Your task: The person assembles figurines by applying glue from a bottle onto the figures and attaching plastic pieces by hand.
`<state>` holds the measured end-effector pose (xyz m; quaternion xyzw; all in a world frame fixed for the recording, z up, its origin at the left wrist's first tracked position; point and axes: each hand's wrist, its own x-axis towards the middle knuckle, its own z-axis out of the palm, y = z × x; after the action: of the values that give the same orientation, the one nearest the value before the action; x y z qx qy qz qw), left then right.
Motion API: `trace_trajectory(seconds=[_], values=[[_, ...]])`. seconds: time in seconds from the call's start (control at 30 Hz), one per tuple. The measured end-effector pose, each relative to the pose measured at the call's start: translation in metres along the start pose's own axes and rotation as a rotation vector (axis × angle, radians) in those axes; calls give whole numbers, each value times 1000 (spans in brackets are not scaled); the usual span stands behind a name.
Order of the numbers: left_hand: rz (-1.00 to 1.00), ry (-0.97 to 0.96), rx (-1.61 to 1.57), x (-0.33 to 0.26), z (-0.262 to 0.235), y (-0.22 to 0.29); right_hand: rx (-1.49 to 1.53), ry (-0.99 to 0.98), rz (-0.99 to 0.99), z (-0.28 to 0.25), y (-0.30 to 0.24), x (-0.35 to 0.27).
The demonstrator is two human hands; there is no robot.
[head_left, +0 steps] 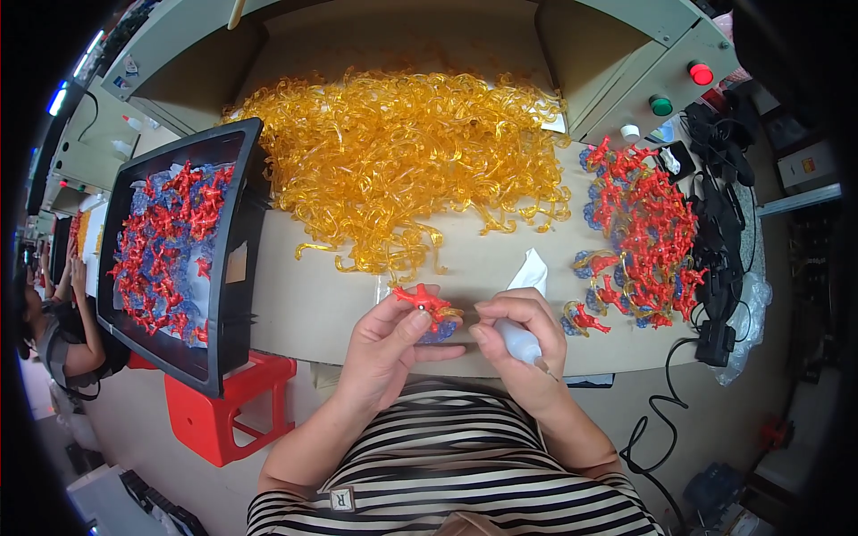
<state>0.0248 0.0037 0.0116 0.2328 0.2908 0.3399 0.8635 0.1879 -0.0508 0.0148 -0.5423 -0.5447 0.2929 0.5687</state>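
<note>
My left hand (390, 344) pinches a small red figurine (424, 300) between thumb and fingers, just past the table's near edge. The figurine has a translucent blue base (438, 333) and a bit of clear yellow plastic at its right side. Close by on the right, my right hand (525, 344) is wrapped round a small white squeeze bottle (518, 339). Its thin nozzle points down and to the right, away from the figurine. The two hands are apart. Beyond them spreads a big heap of curly translucent yellow plastic pieces (393, 161).
A black bin (234, 304) of red and blue figurines stands tilted at left, by a red stool (201, 420). More red figurines (648, 232) with blue and yellow parts pile up at right, beside black cables (715, 268). White tissue (531, 272) lies mid-table. Another person (80, 335) sits far left.
</note>
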Motion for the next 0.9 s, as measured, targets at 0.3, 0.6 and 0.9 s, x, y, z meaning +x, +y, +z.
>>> trace_trajectory(seconds=[0.3,0.6,0.9], values=[[137,114,170,-2,3,-5,-139,3,-96,2,-7,10],[132,156,292,-3,5,-6,-188,14,-127,4,-7,13],[69,182,118,-4,14,-11,-120,111,-51,12,3,3]])
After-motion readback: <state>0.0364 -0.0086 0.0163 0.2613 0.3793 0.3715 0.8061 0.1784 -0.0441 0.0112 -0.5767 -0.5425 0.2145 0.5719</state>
